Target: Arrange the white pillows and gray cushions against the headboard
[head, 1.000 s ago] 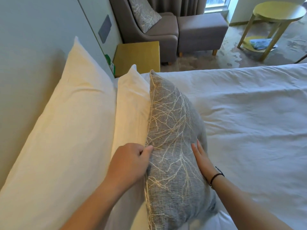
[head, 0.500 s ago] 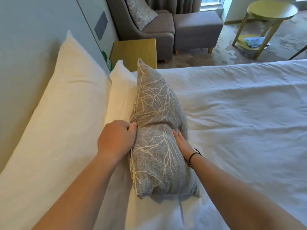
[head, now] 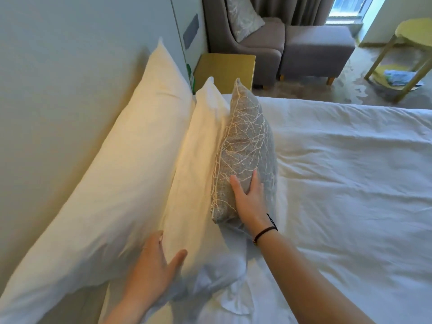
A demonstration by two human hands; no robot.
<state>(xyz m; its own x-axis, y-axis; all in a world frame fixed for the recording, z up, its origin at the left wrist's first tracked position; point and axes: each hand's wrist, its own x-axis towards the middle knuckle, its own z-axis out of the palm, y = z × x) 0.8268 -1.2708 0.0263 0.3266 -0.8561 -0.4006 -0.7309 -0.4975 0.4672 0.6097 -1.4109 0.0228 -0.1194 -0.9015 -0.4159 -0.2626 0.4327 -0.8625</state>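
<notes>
A large white pillow (head: 112, 183) leans against the pale headboard (head: 58, 90). A second white pillow (head: 198, 164) stands in front of it. A gray cushion (head: 245, 146) with a pale branch pattern stands upright against that second pillow. My right hand (head: 250, 197) lies flat on the cushion's front face, fingers spread, a black band on the wrist. My left hand (head: 154, 260) rests open at the near end of the second pillow, with its fingers between the two white pillows.
The white duvet (head: 339, 183) covers the bed to the right. Beyond the bed stand a yellow bedside table (head: 224, 69), a gray armchair (head: 252, 40) with another patterned cushion (head: 243, 17), a gray footstool (head: 315, 54) and a round yellow table (head: 411, 43).
My left hand has let go of the gray cushion's edge and moved back to the near end of the white pillows. The cushion now stands farther along the pillow, pressed by my right hand.
</notes>
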